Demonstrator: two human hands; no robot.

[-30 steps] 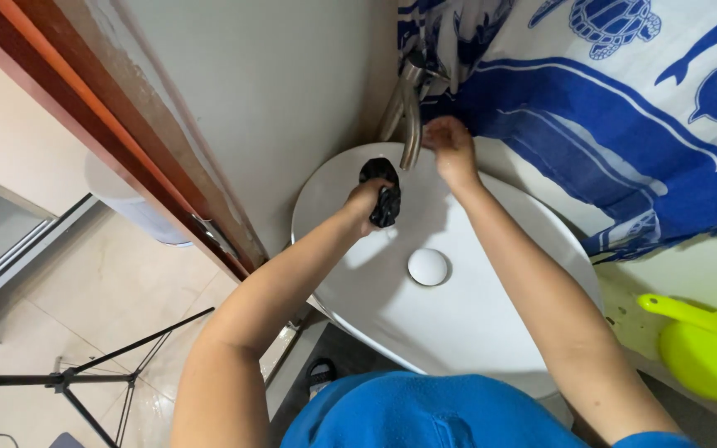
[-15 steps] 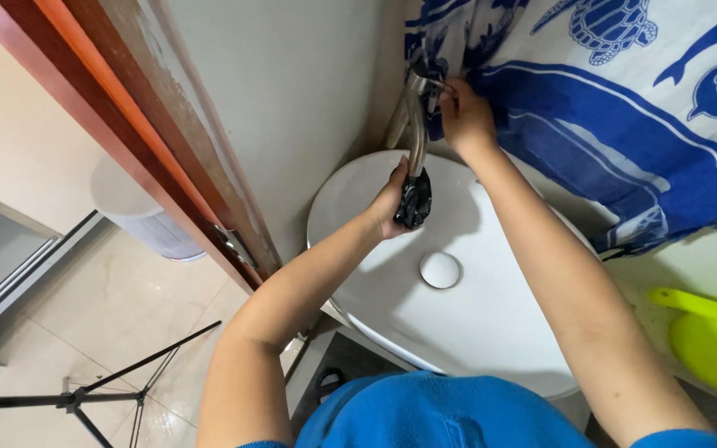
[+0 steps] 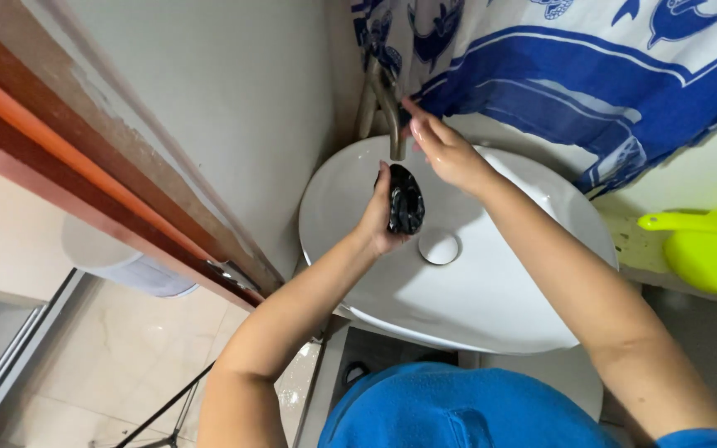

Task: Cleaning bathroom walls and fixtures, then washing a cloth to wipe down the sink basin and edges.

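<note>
Nearest the viewer, a blue garment (image 3: 450, 411) fills the lower edge, and both bare forearms reach away from it over a white oval basin (image 3: 533, 290). At mid-distance the left hand (image 3: 382, 217) has its grip closed around a dark, glossy wad (image 3: 406, 199), seemingly a cloth or scrubber, held above the bowl; the round drain plug (image 3: 440, 247) lies just below and right of that grip. Half a second earlier the wad was raised close against the spout; it now sits lower, just under the outlet, which suggests rinsing or wetting is in hand. Beyond the wad, the right hand (image 3: 446, 151) has come down from the tap top; its fingers are loosely spread beside the metal tap (image 3: 390, 112), gripping nothing. Farther right of both grips stand a yellow-green jug (image 3: 707, 245) and a blue-and-white patterned curtain (image 3: 591, 75).
</note>
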